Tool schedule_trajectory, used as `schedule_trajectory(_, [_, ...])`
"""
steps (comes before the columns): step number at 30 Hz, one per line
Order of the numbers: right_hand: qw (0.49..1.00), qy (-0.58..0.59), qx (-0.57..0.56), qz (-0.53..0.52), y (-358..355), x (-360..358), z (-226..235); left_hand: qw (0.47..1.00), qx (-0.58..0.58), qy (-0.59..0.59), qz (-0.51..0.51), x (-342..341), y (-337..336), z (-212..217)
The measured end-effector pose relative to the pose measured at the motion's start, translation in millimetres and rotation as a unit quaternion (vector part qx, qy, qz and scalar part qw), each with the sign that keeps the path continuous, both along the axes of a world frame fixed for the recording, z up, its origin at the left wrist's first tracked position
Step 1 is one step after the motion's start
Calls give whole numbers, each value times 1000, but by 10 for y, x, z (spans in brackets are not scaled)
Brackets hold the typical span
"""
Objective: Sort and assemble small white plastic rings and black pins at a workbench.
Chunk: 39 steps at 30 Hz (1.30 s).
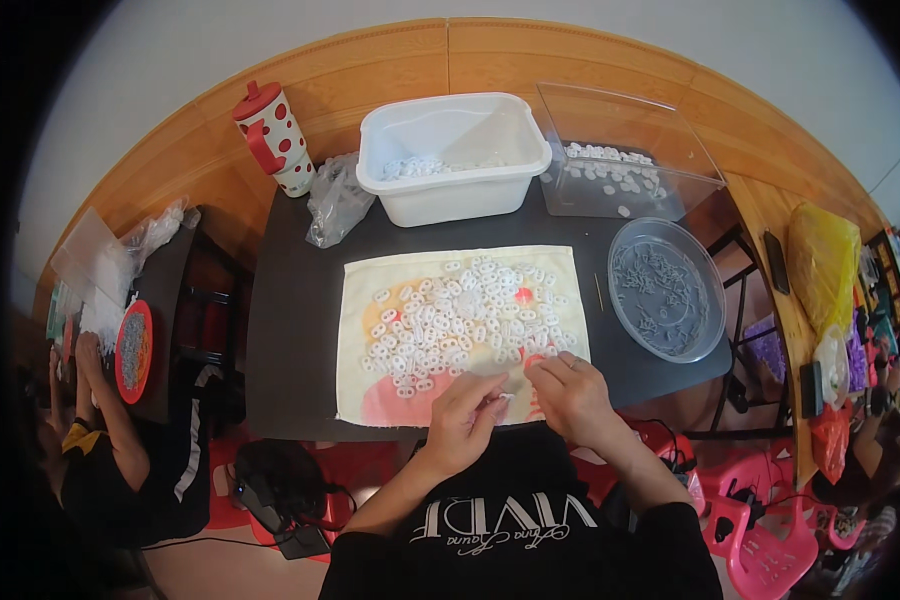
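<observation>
Many small white oval plastic pieces with two holes (450,325) lie in a loose pile on a cream cloth (365,275) printed with pink and yellow. At the cloth's near edge my left hand (465,418) is closed, with a small white plastic piece (508,396) showing at its fingertips. Just right of it, my right hand (575,398) is closed in a pinch over the cloth's near right corner. What the right fingers hold, if anything, is too small to tell. The two hands are close together but apart.
At the back of the dark table (290,300) stand a white tub (455,195), a clear box (620,195) of white pieces, a plastic bag (338,205) and a dotted tumbler (280,140). A round clear dish (667,290) of small grey parts sits right. Another person's arms (110,400) show far left.
</observation>
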State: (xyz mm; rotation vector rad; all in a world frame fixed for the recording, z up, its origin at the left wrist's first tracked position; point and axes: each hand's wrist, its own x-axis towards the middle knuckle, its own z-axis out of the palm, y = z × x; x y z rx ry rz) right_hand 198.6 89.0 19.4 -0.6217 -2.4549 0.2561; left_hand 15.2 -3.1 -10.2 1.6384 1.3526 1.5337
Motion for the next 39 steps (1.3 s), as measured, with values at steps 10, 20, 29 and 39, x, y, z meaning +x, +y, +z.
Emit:
schedule_trajectory(10, [997, -82, -6, 5, -36, -28, 57, 1000, 10, -16, 0, -8, -10, -35])
schedule_trajectory(20, [861, 218, -454, 70, -105, -152, -103, 998, -14, -54, -17, -7, -18, -38])
schedule_trajectory(29, [919, 153, -353, 90, -61, -190, -6, 998, -19, -56, -21, -28, -15, -3])
schedule_trajectory(39, [943, 116, -286, 124, -13, -186, 43, 999, -13, -41, -18, -26, -14, -1])
